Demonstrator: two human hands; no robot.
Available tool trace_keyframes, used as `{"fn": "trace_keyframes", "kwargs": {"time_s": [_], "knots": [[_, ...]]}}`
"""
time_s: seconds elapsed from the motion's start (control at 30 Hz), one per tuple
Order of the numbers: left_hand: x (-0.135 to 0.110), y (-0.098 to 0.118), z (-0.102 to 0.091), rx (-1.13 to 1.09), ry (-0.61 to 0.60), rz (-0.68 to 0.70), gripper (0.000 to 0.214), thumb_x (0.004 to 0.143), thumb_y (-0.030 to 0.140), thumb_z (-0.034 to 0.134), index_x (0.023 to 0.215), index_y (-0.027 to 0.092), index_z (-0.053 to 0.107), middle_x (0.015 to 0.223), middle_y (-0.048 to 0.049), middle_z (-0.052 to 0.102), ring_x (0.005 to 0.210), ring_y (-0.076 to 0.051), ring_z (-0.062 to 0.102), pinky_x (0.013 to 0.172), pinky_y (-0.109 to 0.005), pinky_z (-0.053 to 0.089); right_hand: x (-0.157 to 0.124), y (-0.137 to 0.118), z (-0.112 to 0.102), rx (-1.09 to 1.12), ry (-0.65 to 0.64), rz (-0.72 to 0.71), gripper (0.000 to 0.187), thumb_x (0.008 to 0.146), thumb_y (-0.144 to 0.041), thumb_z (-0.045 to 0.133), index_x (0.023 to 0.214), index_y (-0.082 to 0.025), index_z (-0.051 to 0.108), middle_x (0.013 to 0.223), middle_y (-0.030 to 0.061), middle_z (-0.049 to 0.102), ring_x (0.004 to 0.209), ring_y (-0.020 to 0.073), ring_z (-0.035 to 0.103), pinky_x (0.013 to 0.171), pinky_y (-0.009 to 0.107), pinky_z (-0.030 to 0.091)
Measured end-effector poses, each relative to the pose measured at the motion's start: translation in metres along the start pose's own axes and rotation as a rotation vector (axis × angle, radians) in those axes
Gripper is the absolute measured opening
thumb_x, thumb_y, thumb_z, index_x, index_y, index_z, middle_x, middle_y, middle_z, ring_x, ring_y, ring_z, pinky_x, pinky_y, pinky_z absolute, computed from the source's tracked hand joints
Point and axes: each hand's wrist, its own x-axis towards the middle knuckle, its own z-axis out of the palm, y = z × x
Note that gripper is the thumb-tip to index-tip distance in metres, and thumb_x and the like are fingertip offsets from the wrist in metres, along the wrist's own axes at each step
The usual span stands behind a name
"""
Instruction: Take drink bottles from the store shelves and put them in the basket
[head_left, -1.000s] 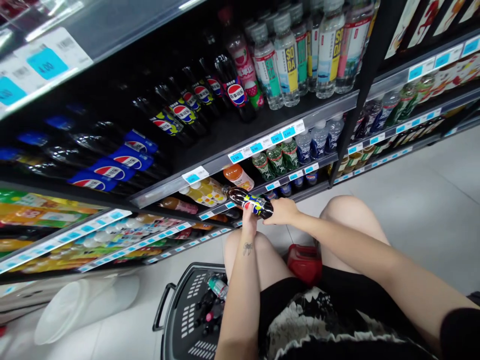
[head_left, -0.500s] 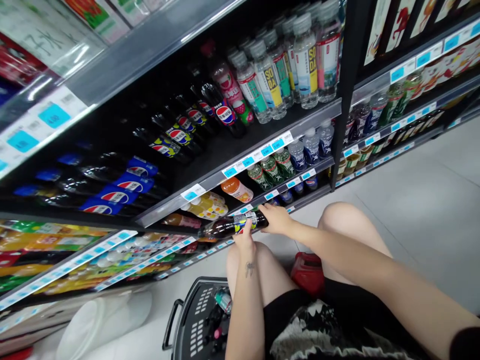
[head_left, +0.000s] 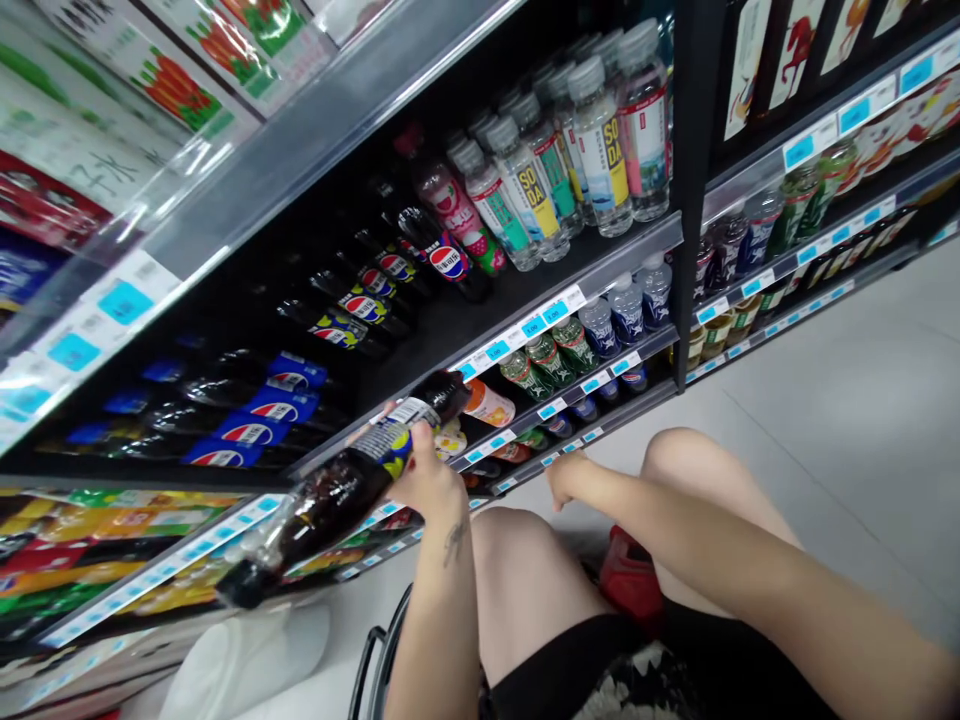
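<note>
My left hand (head_left: 431, 475) is wrapped round the middle of a large cola bottle (head_left: 330, 505) with a blue and yellow label. The bottle is tilted across the shelf front, its black cap toward the lower left and its base toward the upper right. Apart from it, my right hand (head_left: 568, 477) hangs above my knees with its fingers curled in and nothing visible in them. Similar cola bottles (head_left: 364, 308) stand on the dark shelf behind, beside a pink-labelled bottle (head_left: 454, 205) and several clear soda water bottles (head_left: 600, 150).
Blue-labelled cola bottles (head_left: 262, 415) fill the shelf's left side. Price-tag rails (head_left: 525, 325) edge the shelves. Lower shelves hold green drink bottles (head_left: 551, 355). A dark basket (head_left: 367, 670), a white bin (head_left: 247, 655) and a red object (head_left: 631, 575) are on the floor.
My left hand has moved left and up with the cola bottle, whose cap end now points lower left. My right hand has let go of the bottle's base and dropped slightly.
</note>
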Motion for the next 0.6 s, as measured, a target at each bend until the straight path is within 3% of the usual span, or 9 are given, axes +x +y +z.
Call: {"fn": "trace_keyframes", "kwargs": {"time_s": [0.1, 0.3, 0.47, 0.6], "knots": [[0.028, -0.012, 0.021, 0.025, 0.040, -0.040, 0.053, 0.080, 0.042, 0.072, 0.120, 0.011, 0.055, 0.126, -0.0150, 0.064, 0.121, -0.026, 0.062, 0.111, -0.042, 0.046, 0.008, -0.005, 0.001, 0.001, 0.110, -0.064, 0.058, 0.067, -0.041, 0.087, 0.116, -0.016, 0.071, 0.119, 0.0219, 0.070, 0.112, 0.0392, 0.066, 0.093, 0.058, 0.053], [0.073, -0.036, 0.059, 0.156, 0.059, -0.072, 0.047, 0.073, 0.033, 0.079, 0.106, 0.008, 0.059, 0.114, -0.0165, 0.069, 0.113, -0.027, 0.066, 0.101, -0.036, 0.054, 0.015, -0.003, -0.014, -0.085, -0.132, -0.029, 0.067, 0.078, -0.045, 0.079, 0.135, -0.012, 0.062, 0.136, 0.0215, 0.060, 0.126, 0.0393, 0.057, 0.104, 0.057, 0.046], [0.108, -0.050, 0.080, 0.127, 0.052, 0.012, 0.049, 0.077, 0.028, 0.076, 0.116, 0.007, 0.054, 0.118, -0.0154, 0.068, 0.114, -0.023, 0.066, 0.103, -0.033, 0.052, 0.024, -0.003, -0.015, -0.065, -0.079, -0.008, 0.063, 0.081, -0.043, 0.078, 0.135, -0.014, 0.062, 0.135, 0.0203, 0.061, 0.126, 0.0385, 0.057, 0.105, 0.058, 0.045], [0.127, -0.067, 0.087, 0.228, 0.010, -0.012, 0.053, 0.072, 0.030, 0.080, 0.112, 0.007, 0.054, 0.117, -0.0171, 0.068, 0.111, -0.025, 0.067, 0.102, -0.034, 0.052, 0.035, -0.007, -0.005, -0.053, -0.120, -0.012, 0.064, 0.075, -0.035, 0.083, 0.133, -0.016, 0.064, 0.138, 0.0197, 0.059, 0.127, 0.0410, 0.055, 0.107, 0.061, 0.041]]}}
